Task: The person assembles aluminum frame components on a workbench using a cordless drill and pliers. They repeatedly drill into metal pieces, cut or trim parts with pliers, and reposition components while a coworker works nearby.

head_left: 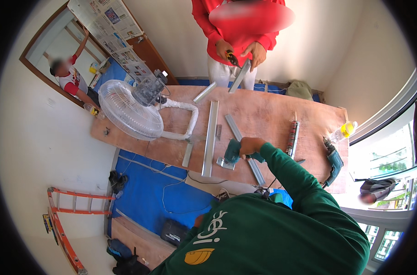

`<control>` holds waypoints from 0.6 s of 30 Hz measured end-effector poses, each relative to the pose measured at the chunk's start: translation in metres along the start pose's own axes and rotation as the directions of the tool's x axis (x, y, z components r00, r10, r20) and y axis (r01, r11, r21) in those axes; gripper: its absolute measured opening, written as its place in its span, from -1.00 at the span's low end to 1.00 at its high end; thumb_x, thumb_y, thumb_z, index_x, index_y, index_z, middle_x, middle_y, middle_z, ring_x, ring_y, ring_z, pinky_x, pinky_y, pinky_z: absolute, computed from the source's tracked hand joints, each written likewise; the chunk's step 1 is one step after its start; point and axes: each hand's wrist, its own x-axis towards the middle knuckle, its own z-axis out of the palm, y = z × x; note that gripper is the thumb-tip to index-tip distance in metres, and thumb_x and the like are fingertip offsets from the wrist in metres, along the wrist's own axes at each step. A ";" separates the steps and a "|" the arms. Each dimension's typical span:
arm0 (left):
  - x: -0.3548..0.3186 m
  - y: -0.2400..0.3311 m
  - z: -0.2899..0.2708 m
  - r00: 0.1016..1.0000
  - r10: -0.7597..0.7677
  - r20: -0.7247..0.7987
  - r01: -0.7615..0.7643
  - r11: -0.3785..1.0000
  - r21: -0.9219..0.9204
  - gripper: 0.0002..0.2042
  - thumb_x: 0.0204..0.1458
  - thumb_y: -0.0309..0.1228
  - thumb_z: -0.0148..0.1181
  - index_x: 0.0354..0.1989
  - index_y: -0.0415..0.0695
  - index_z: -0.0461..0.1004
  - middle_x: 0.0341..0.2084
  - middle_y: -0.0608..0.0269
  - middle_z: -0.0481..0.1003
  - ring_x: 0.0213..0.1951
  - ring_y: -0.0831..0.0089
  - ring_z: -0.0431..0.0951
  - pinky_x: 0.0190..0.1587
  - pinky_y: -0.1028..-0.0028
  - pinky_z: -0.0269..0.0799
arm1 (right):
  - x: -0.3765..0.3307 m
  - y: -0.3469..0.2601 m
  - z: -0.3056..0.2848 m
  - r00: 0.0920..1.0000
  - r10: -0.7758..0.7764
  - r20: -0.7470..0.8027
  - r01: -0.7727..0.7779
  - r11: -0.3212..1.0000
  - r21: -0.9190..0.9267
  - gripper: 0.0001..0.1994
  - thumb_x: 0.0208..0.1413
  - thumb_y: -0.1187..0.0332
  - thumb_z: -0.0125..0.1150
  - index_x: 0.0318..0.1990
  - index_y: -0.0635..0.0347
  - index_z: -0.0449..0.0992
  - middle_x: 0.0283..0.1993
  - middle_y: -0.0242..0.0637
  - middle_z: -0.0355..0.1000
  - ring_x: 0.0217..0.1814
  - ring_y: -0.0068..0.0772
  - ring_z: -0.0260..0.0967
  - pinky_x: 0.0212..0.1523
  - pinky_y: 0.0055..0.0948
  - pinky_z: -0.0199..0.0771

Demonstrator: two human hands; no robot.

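At the near side of the wooden table, my right hand [251, 145] is closed around a teal handheld power tool [233, 151]; its working end is hidden. A short silver metal piece [225, 163] lies beneath the tool. Under my wrist runs a long metal channel [256, 173], slanting across the table. To its left rests a longer, wider metal channel [210, 138]. Only a sliver of my left hand [199, 220] shows beside my green shirt, its fingers hidden. Across the table, a person in red holds snips [232, 58] against a metal strip [240, 76].
A fan [130, 110] lies at the table's left end. On the right are a sealant tube [292, 138], a teal drill [334, 162] and a bottle [344, 131]. Cables cross the blue floor sheet [146, 183]. An orange ladder [63, 231] leans lower left. Another person stands beyond the doorway.
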 end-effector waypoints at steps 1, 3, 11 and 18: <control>0.001 -0.001 0.001 1.000 -0.022 0.000 0.022 0.999 -0.029 -0.59 0.24 -0.02 0.24 0.07 -0.04 0.64 -0.01 -0.05 0.67 0.03 -0.14 0.64 0.03 -0.03 0.52 | 0.001 0.001 0.001 1.000 0.010 0.008 -0.010 1.000 -0.012 -0.76 -0.13 0.40 0.44 -0.31 0.41 0.72 -0.38 -0.03 0.67 -0.40 -0.14 0.66 -0.38 -0.12 0.64; 0.002 -0.002 0.000 0.998 -0.060 0.029 0.061 0.997 -0.038 -0.60 0.23 -0.02 0.24 0.05 -0.06 0.63 -0.05 -0.07 0.67 0.00 -0.15 0.64 0.01 -0.04 0.52 | 0.004 0.003 0.002 1.000 0.005 0.005 -0.005 1.000 0.009 -0.77 -0.12 0.40 0.44 -0.32 0.41 0.71 -0.39 -0.04 0.66 -0.41 -0.16 0.65 -0.39 -0.13 0.63; 0.012 -0.004 -0.044 0.876 -0.460 0.148 0.464 0.717 -0.520 -0.69 0.21 -0.09 0.30 -0.03 -0.03 0.63 -0.20 0.11 0.66 -0.16 0.11 0.67 -0.09 0.11 0.54 | 0.016 0.012 0.003 1.000 0.024 -0.001 -0.024 0.999 0.035 -0.80 -0.12 0.39 0.49 -0.38 0.37 0.73 -0.39 -0.11 0.67 -0.42 -0.24 0.64 -0.41 -0.21 0.64; 0.051 -0.044 -0.064 0.957 -0.291 0.010 0.249 0.800 -0.546 -0.77 0.23 -0.18 0.29 -0.12 -0.07 0.60 -0.26 0.21 0.62 -0.25 0.27 0.68 -0.23 0.24 0.59 | 0.020 0.031 0.011 1.000 0.011 0.019 -0.012 0.999 0.034 -0.79 -0.10 0.43 0.48 -0.32 0.42 0.72 -0.36 -0.10 0.68 -0.43 -0.27 0.63 -0.41 -0.28 0.66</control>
